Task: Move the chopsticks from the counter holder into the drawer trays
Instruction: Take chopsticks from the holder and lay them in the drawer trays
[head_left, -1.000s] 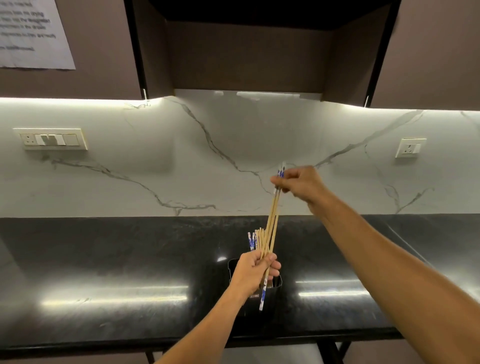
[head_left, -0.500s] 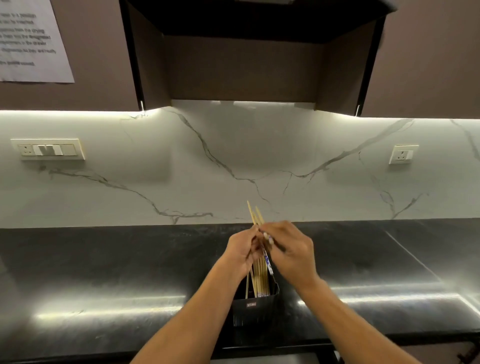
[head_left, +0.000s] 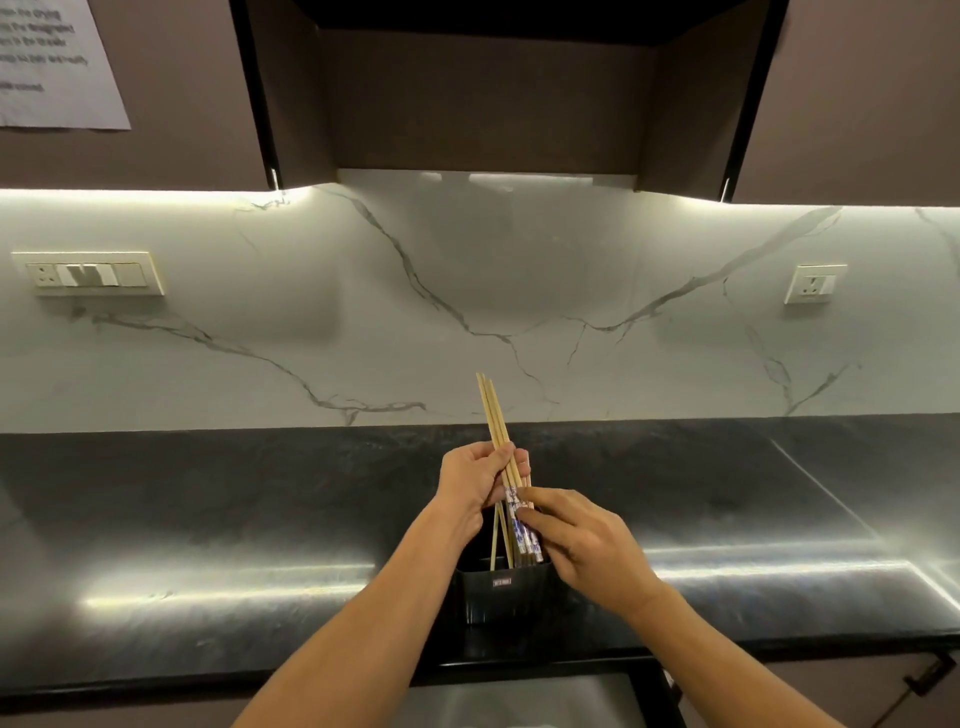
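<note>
Marble backsplash (head_left: 467, 312), white with grey veins, fills the width of your view, lit from under the dark brown upper cabinets (head_left: 493, 93). Below it runs the black counter (head_left: 208, 493), glossy, with streaks of reflected light.

Wall fittings: a paper notice (head_left: 52, 62) on the cabinet face at upper left, print too blurred to read; a switch plate (head_left: 88, 274) on the left of the marble; a single socket (head_left: 813, 283) on the right.

Container: one black holder (head_left: 501, 592) stands near the counter's front edge, directly before you, with a small label on its near wall. A few thin plain sticks reach down into its mouth.

Chopsticks (head_left: 496, 426): a bundle of pale wooden ones, tips pointing up and slightly left, blue-and-white patterned ends low, just over the holder's mouth. They are above the holder, in your hands, not in any drawer tray.

Your left hand (head_left: 475, 480) grips the bundle mid-length, fingers and thumb curled round it.

Your right hand (head_left: 587, 545) comes in from the right, fingers bent, fingertips against the patterned ends. The thumb is hidden, so whether it pinches them or only touches, you cannot tell.
</note>
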